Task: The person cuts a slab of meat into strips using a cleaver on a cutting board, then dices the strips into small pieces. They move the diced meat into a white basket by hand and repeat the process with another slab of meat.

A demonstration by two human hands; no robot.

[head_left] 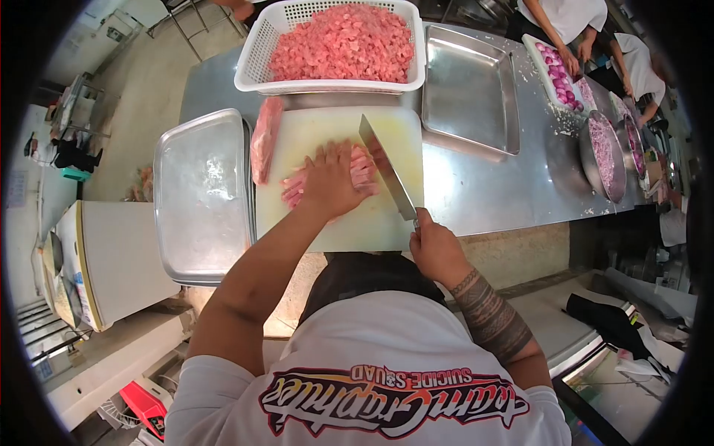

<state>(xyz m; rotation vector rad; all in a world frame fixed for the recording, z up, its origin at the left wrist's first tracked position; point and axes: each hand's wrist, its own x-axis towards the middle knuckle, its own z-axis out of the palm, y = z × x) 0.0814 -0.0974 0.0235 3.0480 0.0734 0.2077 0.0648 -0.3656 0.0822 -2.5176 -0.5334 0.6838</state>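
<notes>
My left hand (332, 178) lies flat with fingers spread over a pile of raw meat strips (364, 169), partly covering them. In my right hand (440, 251) is the handle of a large knife (388, 169), its broad blade angled up and left beside the strips. Both the strips and the blade are over a white cutting board (335, 238). A whole long piece of raw meat (265, 141) rests along the board's left edge.
Behind the board stands a white perforated basket (256, 56) heaped with diced meat. Metal trays flank the board, one at left (202, 197), one at right (468, 89). Farther right, co-workers' hands are near a tray of purple onions (556, 74) and a bowl of chopped onion (604, 160).
</notes>
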